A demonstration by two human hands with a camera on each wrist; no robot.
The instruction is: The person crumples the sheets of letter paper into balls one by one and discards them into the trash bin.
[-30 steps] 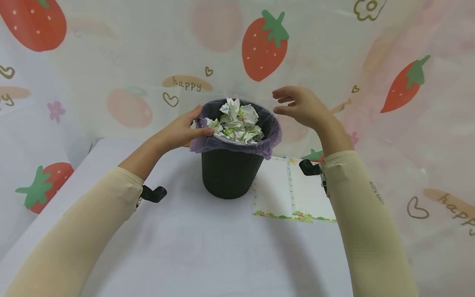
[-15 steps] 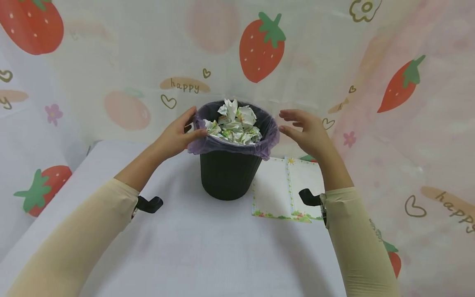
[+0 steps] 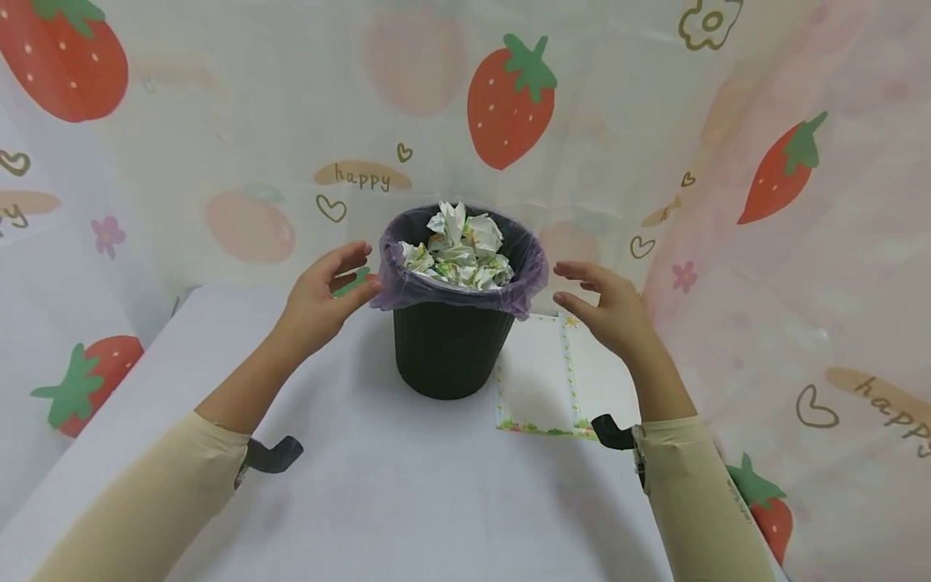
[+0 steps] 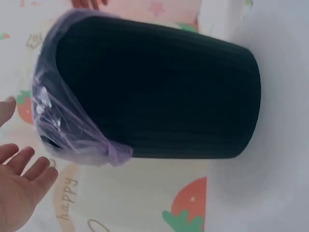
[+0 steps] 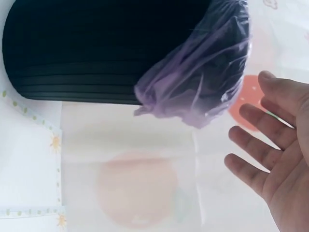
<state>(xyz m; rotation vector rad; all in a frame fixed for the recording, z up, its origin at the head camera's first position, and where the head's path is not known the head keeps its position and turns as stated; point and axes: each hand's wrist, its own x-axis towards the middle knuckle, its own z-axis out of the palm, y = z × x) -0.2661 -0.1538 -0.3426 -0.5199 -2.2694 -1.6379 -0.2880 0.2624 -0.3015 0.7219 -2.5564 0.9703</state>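
A black trash bin (image 3: pixel 449 356) stands on the white table, with a purple bag liner (image 3: pixel 465 300) folded over its rim. Crumpled paper balls (image 3: pixel 465 252), white with green print, fill its upper part. My left hand (image 3: pixel 318 303) is just left of the liner with relaxed fingers, holding nothing; in the left wrist view a small gap shows between its fingers (image 4: pixel 36 169) and the bag. On the other side, my right hand (image 3: pixel 609 309) hovers apart from the rim, its fingers (image 5: pixel 256 121) spread and bare in the right wrist view.
Two sheets of paper (image 3: pixel 534 380) with printed borders lie on the table (image 3: pixel 407 501) to the right of and behind the bin. A strawberry-patterned curtain (image 3: pixel 291 105) hangs close behind and along both sides.
My left hand has come off the bin's rim and drawn back left and down. The right hand has dropped from above rim height to beside it. The bin stays in place.
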